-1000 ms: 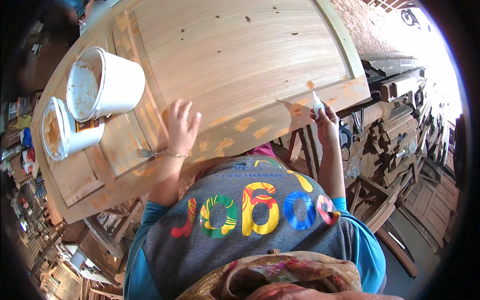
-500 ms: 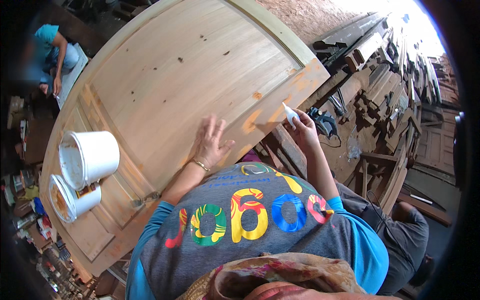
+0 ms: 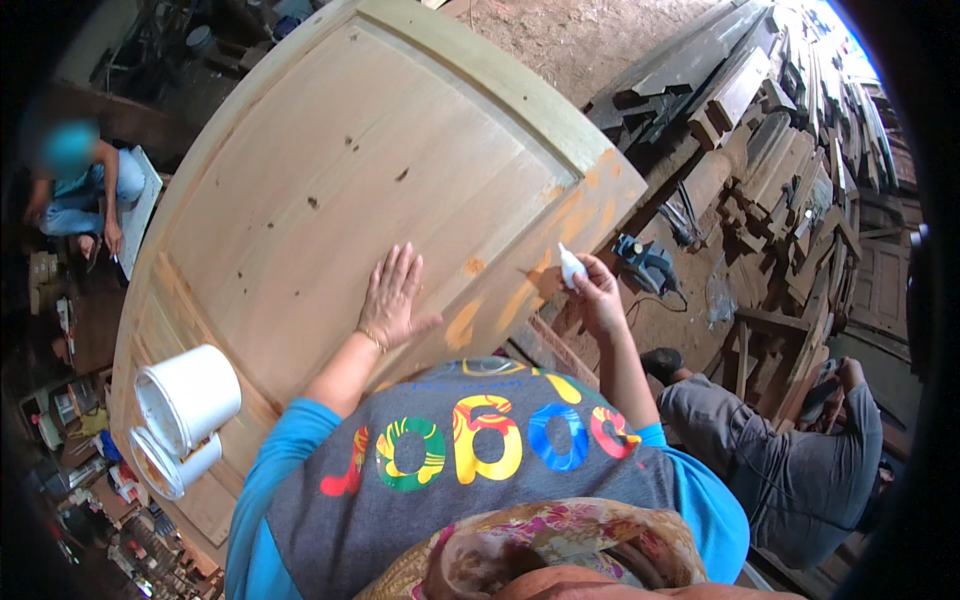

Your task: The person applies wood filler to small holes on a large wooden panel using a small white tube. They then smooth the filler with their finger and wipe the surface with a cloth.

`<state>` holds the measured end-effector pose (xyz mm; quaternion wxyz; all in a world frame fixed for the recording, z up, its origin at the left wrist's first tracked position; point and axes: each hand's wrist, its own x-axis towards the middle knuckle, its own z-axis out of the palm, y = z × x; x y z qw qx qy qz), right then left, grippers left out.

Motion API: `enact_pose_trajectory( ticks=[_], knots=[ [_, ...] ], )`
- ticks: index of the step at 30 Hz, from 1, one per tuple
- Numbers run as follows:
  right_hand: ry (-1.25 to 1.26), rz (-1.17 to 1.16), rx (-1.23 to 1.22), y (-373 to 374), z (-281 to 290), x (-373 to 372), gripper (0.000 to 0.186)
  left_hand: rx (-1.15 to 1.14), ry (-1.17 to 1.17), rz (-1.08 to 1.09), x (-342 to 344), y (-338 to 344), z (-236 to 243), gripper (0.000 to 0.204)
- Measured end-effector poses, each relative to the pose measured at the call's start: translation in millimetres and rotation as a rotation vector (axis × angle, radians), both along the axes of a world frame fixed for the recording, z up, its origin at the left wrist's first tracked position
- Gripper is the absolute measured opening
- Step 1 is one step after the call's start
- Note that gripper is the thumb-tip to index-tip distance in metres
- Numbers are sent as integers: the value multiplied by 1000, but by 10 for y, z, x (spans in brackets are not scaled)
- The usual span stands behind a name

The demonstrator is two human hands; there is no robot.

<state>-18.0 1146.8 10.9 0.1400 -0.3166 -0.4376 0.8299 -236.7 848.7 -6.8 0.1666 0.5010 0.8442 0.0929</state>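
Observation:
A pale wooden door panel (image 3: 330, 150) lies in front of me, with dark knots and orange filler patches along its right edge. My left hand (image 3: 391, 298) rests flat on the wood, fingers stretched and holding nothing. Over the panel's right edge, my right hand (image 3: 597, 297) grips a small white squeeze bottle (image 3: 571, 266) with its narrow tip pointing up. Filler patches (image 3: 520, 300) lie between the two hands.
Two white buckets (image 3: 205, 392) stand on the panel's left part. A blue power tool (image 3: 645, 262) sits on the ground to the right, near piled wood offcuts (image 3: 770, 170). One person (image 3: 85, 185) squats at far left; another (image 3: 790, 450) sits at right.
My view has shifted over the panel. My left hand, raised and blurred before, now lies still on the wood. The bottle stays in my right hand. The person at right shows more.

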Motion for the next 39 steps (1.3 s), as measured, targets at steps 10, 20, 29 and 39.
enact_pose_trajectory(
  ticks=[10,20,29,39],
  knots=[
    [31,428,456,-409,-105,-1514,35,439,-109,240,-130,-193,70,90],
    [24,262,1120,-1201,-215,-2085,30,557,1248,1095,-300,-2535,1552,69],
    [-119,460,1131,-1709,-144,-2082,35,763,630,1930,-328,-3519,1077,107],
    [-255,-124,1198,-807,-375,-1379,23,1564,-988,1605,-358,-4691,924,59]
  ],
)
